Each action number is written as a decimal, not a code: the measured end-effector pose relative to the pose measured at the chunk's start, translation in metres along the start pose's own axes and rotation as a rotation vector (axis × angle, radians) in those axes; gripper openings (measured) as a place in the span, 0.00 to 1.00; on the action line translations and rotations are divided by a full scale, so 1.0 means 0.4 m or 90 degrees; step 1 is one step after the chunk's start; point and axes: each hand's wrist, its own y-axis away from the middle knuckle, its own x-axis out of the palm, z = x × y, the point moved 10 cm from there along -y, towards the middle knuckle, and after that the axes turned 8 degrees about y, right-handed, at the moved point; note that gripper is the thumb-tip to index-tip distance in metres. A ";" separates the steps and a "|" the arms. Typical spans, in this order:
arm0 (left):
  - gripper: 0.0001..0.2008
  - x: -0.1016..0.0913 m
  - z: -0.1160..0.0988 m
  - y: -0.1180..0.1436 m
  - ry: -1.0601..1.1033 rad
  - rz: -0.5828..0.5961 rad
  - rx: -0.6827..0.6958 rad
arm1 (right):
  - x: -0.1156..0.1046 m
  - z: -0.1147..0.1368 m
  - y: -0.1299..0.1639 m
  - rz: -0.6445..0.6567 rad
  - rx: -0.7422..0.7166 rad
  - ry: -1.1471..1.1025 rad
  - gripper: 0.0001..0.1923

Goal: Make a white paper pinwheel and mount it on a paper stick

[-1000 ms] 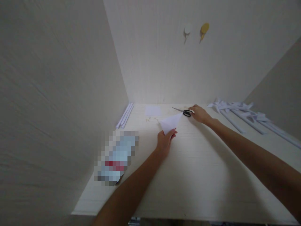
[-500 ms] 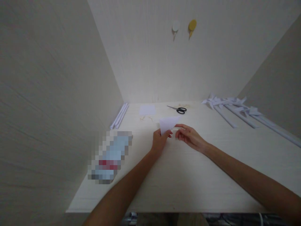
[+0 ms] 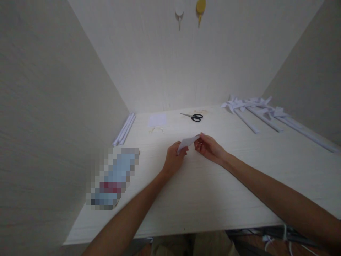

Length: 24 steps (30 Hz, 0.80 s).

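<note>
A small piece of white paper [image 3: 187,142], folded to a slanted shape, is held above the table between both hands. My left hand [image 3: 174,156] grips its lower left end, thumb on the near side. With thumb and fingertips, my right hand [image 3: 209,147] pinches the paper's upper right corner; its other fingers are curled beneath. Beyond the hands lie black-handled scissors [image 3: 195,117], blades pointing left. A flat white paper square [image 3: 157,120] rests to their left, with thin pale string-like bits [image 3: 156,130] just in front of it.
Rolled white paper tubes [image 3: 124,128] lie by the left wall. A blurred-out flat object [image 3: 117,174] sits nearer on the left. At the back right are white paper pinwheel-like shapes on sticks [image 3: 246,121]. White and yellow hooks [image 3: 200,7] are on the back wall.
My right hand has closed on the paper's right corner, where it was loosely beside it before. The paper has tilted flatter. The whole view has shifted slightly.
</note>
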 end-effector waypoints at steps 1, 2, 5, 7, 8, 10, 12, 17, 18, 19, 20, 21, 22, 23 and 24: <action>0.06 0.003 -0.003 0.000 -0.009 0.007 0.006 | -0.001 0.000 0.000 -0.004 0.000 0.002 0.14; 0.06 0.006 -0.005 0.001 -0.014 0.014 0.012 | -0.002 0.001 0.000 -0.008 0.000 0.004 0.14; 0.06 0.010 -0.008 0.000 -0.017 0.023 0.023 | -0.003 0.003 0.002 -0.009 -0.002 0.018 0.13; 0.06 0.011 -0.009 -0.001 -0.010 0.023 0.025 | -0.004 0.005 0.003 -0.005 -0.004 0.030 0.12; 0.06 0.013 -0.010 -0.001 -0.002 0.025 0.025 | -0.006 0.006 0.003 -0.005 -0.005 0.033 0.11; 0.06 0.016 -0.011 -0.002 0.020 0.032 0.024 | -0.012 0.006 0.002 -0.008 -0.005 0.041 0.09; 0.07 0.019 -0.008 -0.003 0.044 0.034 0.016 | -0.018 0.005 0.000 -0.014 -0.005 0.046 0.09; 0.13 0.035 0.008 0.000 0.073 0.066 -0.010 | -0.029 0.008 -0.002 -0.025 -0.020 0.048 0.09; 0.15 0.039 0.009 0.001 0.075 0.077 -0.012 | -0.030 0.009 -0.002 -0.025 -0.024 0.049 0.10; 0.16 0.043 0.009 0.003 0.077 0.088 -0.013 | -0.029 0.009 -0.002 -0.023 -0.026 0.051 0.10; 0.17 0.046 0.008 0.004 0.081 0.099 -0.014 | -0.029 0.010 -0.002 -0.022 -0.026 0.053 0.11; 0.19 0.049 0.007 0.004 0.088 0.108 -0.014 | -0.028 0.010 -0.002 -0.020 -0.025 0.055 0.11; 0.20 0.052 0.005 0.005 0.100 0.117 -0.014 | -0.029 0.010 -0.001 -0.019 -0.025 0.056 0.11; 0.21 0.054 0.002 0.005 0.115 0.125 -0.014 | -0.029 0.010 -0.001 -0.019 -0.024 0.057 0.12; 0.21 0.056 -0.001 0.005 0.131 0.131 -0.013 | -0.030 0.010 -0.001 -0.018 -0.023 0.057 0.12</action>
